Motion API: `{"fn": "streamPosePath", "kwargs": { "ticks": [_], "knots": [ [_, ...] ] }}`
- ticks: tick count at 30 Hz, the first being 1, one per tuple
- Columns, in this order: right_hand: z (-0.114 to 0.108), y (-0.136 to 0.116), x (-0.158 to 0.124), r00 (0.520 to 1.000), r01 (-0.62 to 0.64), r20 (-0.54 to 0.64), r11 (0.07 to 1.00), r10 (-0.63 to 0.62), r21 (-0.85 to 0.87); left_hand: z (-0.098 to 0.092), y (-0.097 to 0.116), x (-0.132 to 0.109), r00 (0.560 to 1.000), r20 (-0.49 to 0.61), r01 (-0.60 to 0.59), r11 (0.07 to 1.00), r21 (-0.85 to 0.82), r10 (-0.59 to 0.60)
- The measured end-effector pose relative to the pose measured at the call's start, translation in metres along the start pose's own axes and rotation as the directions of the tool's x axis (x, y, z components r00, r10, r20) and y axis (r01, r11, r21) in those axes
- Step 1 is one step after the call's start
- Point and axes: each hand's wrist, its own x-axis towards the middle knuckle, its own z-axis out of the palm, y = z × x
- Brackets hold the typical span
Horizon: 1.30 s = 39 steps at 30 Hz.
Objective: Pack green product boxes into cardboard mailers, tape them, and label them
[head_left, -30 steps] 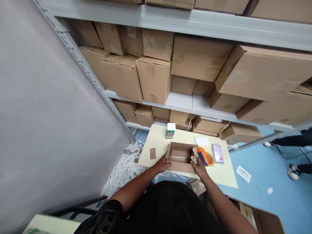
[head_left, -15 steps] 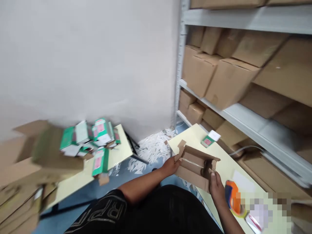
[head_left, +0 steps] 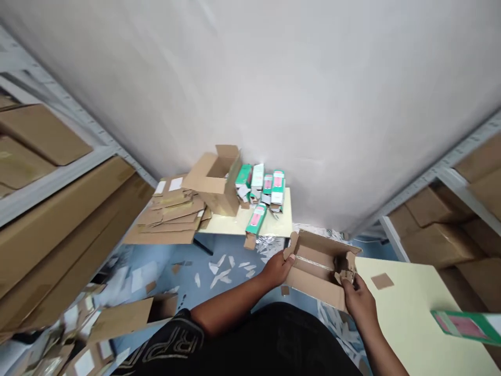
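An open brown cardboard box [head_left: 319,263] is held up between my two hands, its hollow inside facing me. My left hand [head_left: 278,267] is closed on its left end, thumb on the near edge. At the right end, my right hand [head_left: 357,296] grips the torn-looking end flaps. A pale strip runs along the inside of the box. Right of my right hand is a pale yellow table [head_left: 407,297] bearing a small scrap of cardboard [head_left: 382,281] and a green and pink carton [head_left: 465,325].
Against the wall, another table [head_left: 223,224] holds green cartons [head_left: 255,219], an open cardboard box [head_left: 219,201] and flattened cardboard [head_left: 168,214]. Paper strips [head_left: 221,277] litter the blue floor. Shelves of boxes [head_left: 70,230] rise at both sides. An open box [head_left: 125,318] lies lower left.
My view has turned left, bringing the far table to the middle and the left shelves into sight. Both hands have kept hold of the cardboard box as it swung along.
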Motion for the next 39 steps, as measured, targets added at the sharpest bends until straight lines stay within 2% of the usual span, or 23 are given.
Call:
{"fn": "streamPosePath", "kwargs": {
  "ticks": [3, 6, 9, 12, 15, 18, 21, 23, 27, 29, 31, 33, 35, 39],
  "knots": [
    [0.054, -0.044, -0.008, 0.999, 0.039, 0.033, 0.995, -0.036, -0.097, -0.076, -0.025, -0.018, 0.999, -0.028, -0.022, 1.000, -0.003, 0.022],
    [0.102, -0.085, -0.015, 0.991, 0.127, 0.067, 0.984, -0.119, -0.127, -0.152, -0.048, -0.037, 0.996, 0.012, -0.089, 0.995, -0.040, 0.089],
    [0.136, -0.125, -0.020, 0.982, 0.186, 0.070, 0.969, -0.177, -0.164, -0.218, -0.069, -0.053, 0.994, 0.017, -0.102, 0.991, -0.086, 0.104],
    [0.160, -0.163, -0.024, 0.973, 0.225, 0.096, 0.948, -0.208, -0.225, -0.274, -0.086, -0.055, 0.996, -0.070, -0.053, 0.996, -0.078, 0.047],
    [0.180, -0.193, -0.025, 0.957, 0.272, 0.164, 0.934, -0.239, -0.230, -0.326, -0.096, -0.039, 0.976, -0.215, -0.021, 1.000, -0.002, 0.020],
    [0.200, -0.216, -0.019, 0.937, 0.314, 0.230, 0.922, -0.262, -0.226, -0.372, -0.096, -0.008, 0.939, -0.344, 0.003, 0.997, 0.076, 0.023],
    [0.221, -0.233, -0.005, 0.922, 0.339, 0.268, 0.918, -0.280, -0.206, -0.414, -0.090, 0.034, 0.915, -0.395, -0.021, 0.988, 0.150, 0.080],
    [0.236, -0.244, 0.008, 0.909, 0.353, 0.299, 0.918, -0.292, -0.178, -0.438, -0.084, 0.066, 0.913, -0.391, -0.022, 0.971, 0.237, 0.116],
    [0.264, -0.263, 0.037, 0.874, 0.374, 0.385, 0.916, -0.297, -0.143, -0.474, -0.077, 0.144, 0.950, -0.292, 0.035, 0.886, 0.462, 0.114],
    [0.277, -0.270, 0.051, 0.848, 0.389, 0.432, 0.914, -0.307, -0.114, -0.485, -0.079, 0.186, 0.975, -0.217, 0.083, 0.816, 0.572, 0.052],
    [0.289, -0.276, 0.063, 0.823, 0.390, 0.475, 0.918, -0.311, -0.075, -0.489, -0.086, 0.226, 0.990, -0.121, 0.132, 0.736, 0.664, -0.068],
    [0.299, -0.280, 0.073, 0.811, 0.375, 0.499, 0.926, -0.305, -0.044, -0.486, -0.099, 0.260, 0.973, -0.032, 0.180, 0.669, 0.722, -0.228],
    [0.306, -0.283, 0.080, 0.807, 0.357, 0.512, 0.934, -0.294, -0.028, -0.478, -0.114, 0.287, 0.935, 0.024, 0.218, 0.629, 0.746, -0.353],
    [0.312, -0.289, 0.089, 0.801, 0.329, 0.533, 0.944, -0.272, -0.014, -0.453, -0.146, 0.325, 0.895, 0.095, 0.225, 0.626, 0.747, -0.435]
  ]
}}
